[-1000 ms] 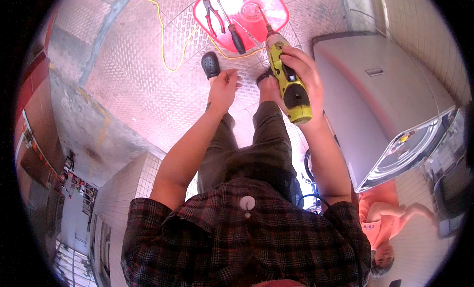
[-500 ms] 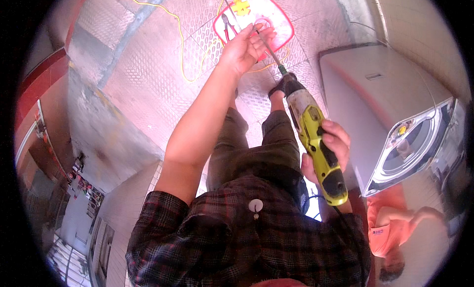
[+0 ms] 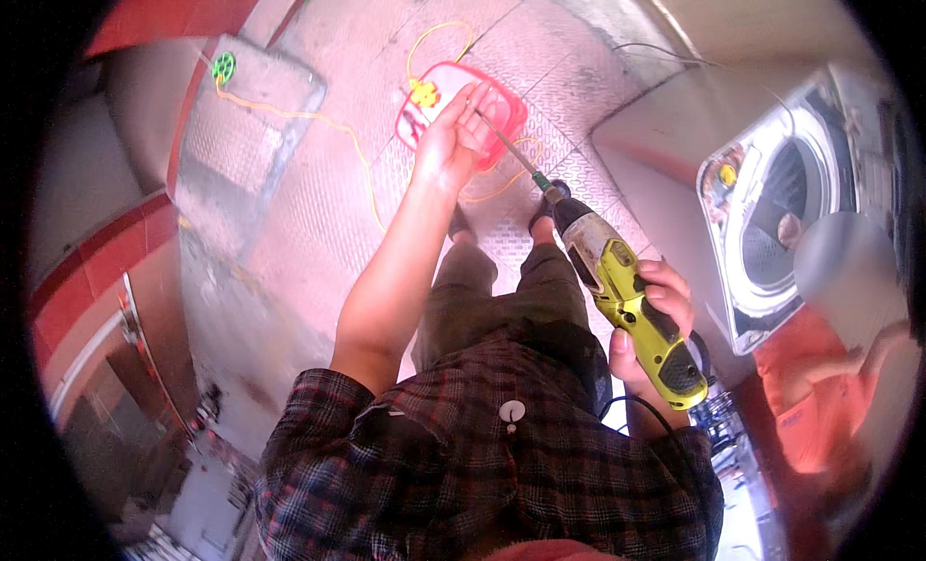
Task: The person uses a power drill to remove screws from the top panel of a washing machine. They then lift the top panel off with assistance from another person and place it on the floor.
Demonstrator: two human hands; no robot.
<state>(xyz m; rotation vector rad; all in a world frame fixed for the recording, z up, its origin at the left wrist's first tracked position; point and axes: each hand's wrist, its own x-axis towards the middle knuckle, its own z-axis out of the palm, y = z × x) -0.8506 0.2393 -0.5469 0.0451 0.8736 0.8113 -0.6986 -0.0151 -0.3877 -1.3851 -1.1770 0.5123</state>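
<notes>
My right hand [image 3: 660,305] is wrapped round a yellow-green and black corded power drill [image 3: 617,291], which points up and to the left. A long thin screwdriver bit [image 3: 516,154] extends from its chuck. The bit's tip reaches my left hand [image 3: 451,141], which is palm up with fingers stretched out. Whether anything small lies in that palm is too bright to tell. Behind the left hand is a red-and-white plastic stool or box [image 3: 516,108], partly covered by it. A yellow star-shaped piece [image 3: 424,93] and pliers [image 3: 413,127] lie on its top.
To the right stands a washing machine [image 3: 714,204] with its round drum opening exposed. A person in an orange shirt [image 3: 810,392] is beside it. A yellow cord [image 3: 333,125] runs across the patterned floor from a green reel [image 3: 224,69]. A dark cable [image 3: 656,48] lies at the upper right.
The view has swung to the right, so more of the washing machine's drum and the green reel show. Both hands and the drill keep nearly the same pose, the bit still at my left hand.
</notes>
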